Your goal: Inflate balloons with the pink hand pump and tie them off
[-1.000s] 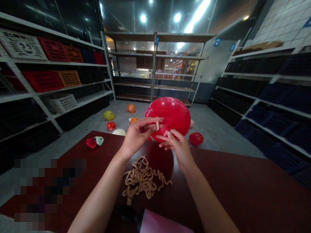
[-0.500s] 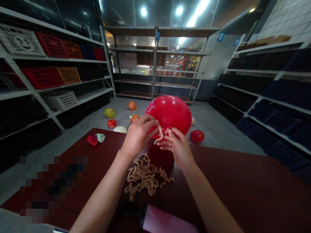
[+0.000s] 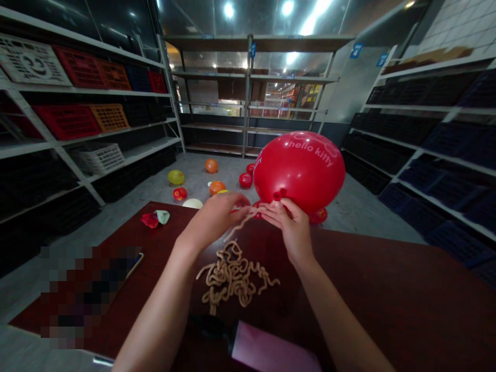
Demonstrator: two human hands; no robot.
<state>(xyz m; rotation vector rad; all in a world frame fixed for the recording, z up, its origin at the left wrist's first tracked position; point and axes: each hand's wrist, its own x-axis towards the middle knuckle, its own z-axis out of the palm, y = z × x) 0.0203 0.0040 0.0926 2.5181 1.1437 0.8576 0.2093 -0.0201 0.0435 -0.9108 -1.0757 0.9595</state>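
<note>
A large red balloon [image 3: 300,168] with pale "hello kitty" print hangs over the table's far edge, its neck toward me. My right hand [image 3: 292,225] is closed, with thumb and fingers pinching at the balloon's neck. From the left, my left hand [image 3: 219,219] is closed on a beige string [image 3: 242,223] that stretches across to the right fingertips; its loose end dangles below. Whether the string goes round the neck I cannot tell. Below both hands a tangled heap of beige string [image 3: 232,276] lies on the dark red table [image 3: 372,289].
A pink balloon pump [image 3: 271,346] with a black end lies near me. Uninflated balloons [image 3: 155,219] rest at the table's left, above a blurred-out patch. Several small balloons, one yellow [image 3: 176,177], sit on the floor. Shelves with crates [image 3: 65,122] stand along the sides.
The red balloon has shifted right and swung so its print faces me more. My left hand has turned and drawn the string out to the left, lower than before.
</note>
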